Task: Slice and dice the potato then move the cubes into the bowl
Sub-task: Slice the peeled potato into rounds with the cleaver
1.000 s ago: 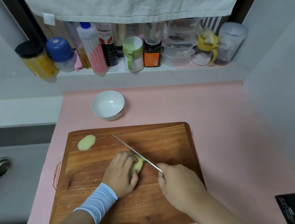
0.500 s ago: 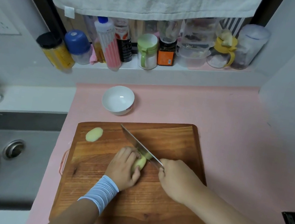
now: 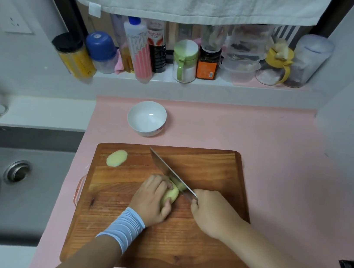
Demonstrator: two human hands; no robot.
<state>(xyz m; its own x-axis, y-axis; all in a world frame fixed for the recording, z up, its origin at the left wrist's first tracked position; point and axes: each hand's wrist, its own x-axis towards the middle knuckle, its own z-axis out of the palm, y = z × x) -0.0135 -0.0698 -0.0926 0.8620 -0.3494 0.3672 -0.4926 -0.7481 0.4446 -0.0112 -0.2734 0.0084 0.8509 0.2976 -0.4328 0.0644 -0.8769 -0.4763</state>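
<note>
The potato (image 3: 172, 195) lay mid-way along the cutting board (image 3: 211, 175). The left hand (image 3: 150, 200) curled over it, pinning it steady. The right hand (image 3: 212, 213) gripped the knife (image 3: 170, 173), whose blade bit into its far end. One slice (image 3: 117, 158) sat aside, and the bowl (image 3: 141, 119) waited empty beyond.

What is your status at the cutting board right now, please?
Left hand grips the potato; right hand holds the knife, blade on the potato. One slice lies apart on the cutting board; bowl empty. Nothing between board and bowl.
</note>
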